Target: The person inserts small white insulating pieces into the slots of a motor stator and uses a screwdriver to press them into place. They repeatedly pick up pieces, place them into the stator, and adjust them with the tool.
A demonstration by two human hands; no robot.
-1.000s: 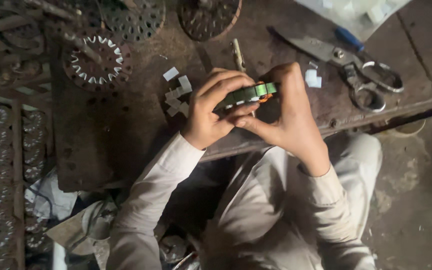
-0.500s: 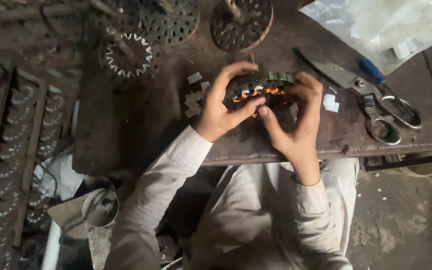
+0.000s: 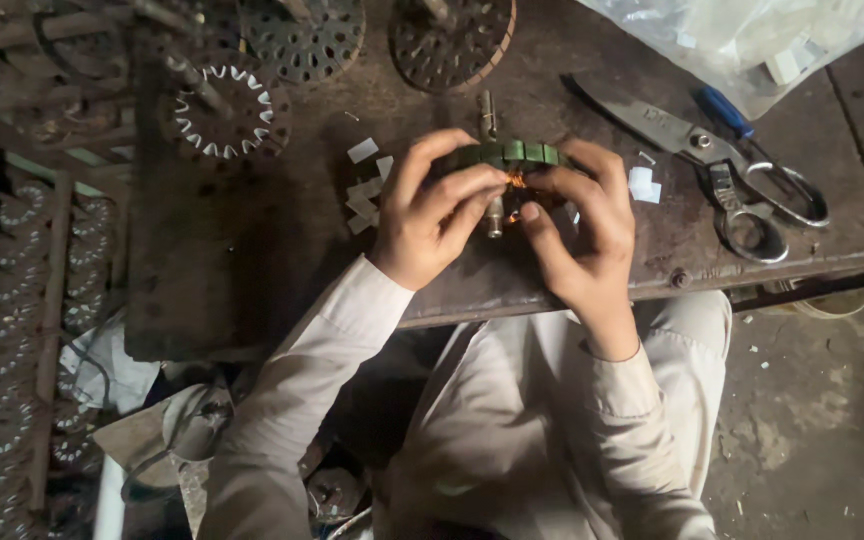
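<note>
Compared to a second ago the green-rimmed stator ring [image 3: 509, 160] sits tipped up over the desk [image 3: 252, 260], left hand [image 3: 432, 215] and right hand [image 3: 582, 225] both pinching it, fingertips working the copper windings.

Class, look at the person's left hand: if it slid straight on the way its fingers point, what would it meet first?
Probably the right hand. The left hand points rightward across the round green-rimmed wound part that both hands hold, so its fingers would press into the right fingertips; depth is hard to judge.
</note>
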